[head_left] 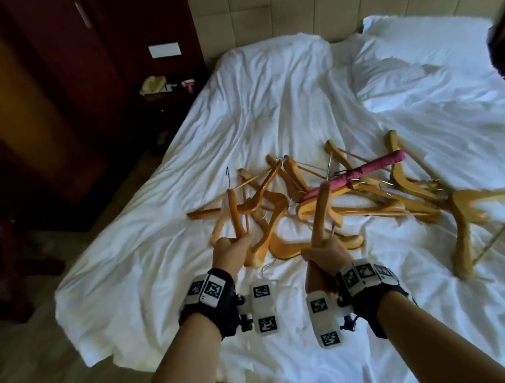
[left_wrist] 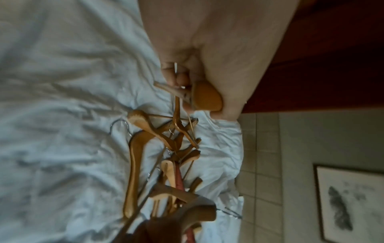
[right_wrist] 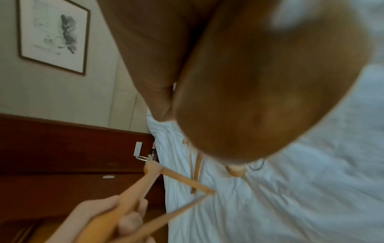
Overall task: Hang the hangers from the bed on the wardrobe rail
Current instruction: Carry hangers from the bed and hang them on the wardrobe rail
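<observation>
Gripping one hanger each: left hand (head_left: 230, 253), right hand (head_left: 326, 255), raised over bed (head_left: 156, 253)

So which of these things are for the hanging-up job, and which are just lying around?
For the job:
- hanger in the left hand (hanger)
- hanger in the right hand (hanger)
- pile of wooden hangers on the bed

Just lying about:
- pink folded umbrella on the pile
- bits on the nightstand
- framed picture

You hold one wooden hanger (head_left: 234, 213) upright at frame centre-left, another (head_left: 321, 214) at centre. The remaining wooden hangers (head_left: 375, 200) lie tangled mid-frame on the white bed (head_left: 280, 99), a pink one (head_left: 368, 170) atop.
</observation>
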Action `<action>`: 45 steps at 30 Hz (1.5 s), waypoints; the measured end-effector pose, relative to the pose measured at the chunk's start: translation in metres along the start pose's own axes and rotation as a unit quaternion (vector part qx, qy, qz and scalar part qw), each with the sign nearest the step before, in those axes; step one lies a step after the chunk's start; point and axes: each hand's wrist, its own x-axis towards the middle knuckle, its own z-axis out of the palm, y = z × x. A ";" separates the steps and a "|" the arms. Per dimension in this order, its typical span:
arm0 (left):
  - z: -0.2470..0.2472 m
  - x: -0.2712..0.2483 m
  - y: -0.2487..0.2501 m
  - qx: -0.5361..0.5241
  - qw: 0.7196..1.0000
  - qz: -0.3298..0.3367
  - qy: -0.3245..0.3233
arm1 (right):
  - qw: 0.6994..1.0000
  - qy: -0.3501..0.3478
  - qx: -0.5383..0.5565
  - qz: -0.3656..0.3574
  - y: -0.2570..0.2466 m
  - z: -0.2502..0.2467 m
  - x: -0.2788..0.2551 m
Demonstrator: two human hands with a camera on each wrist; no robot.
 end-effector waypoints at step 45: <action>-0.741 -0.189 -0.153 -0.106 0.841 0.026 0.529 | 0.777 -0.361 -0.142 -0.495 -0.443 0.619 -0.326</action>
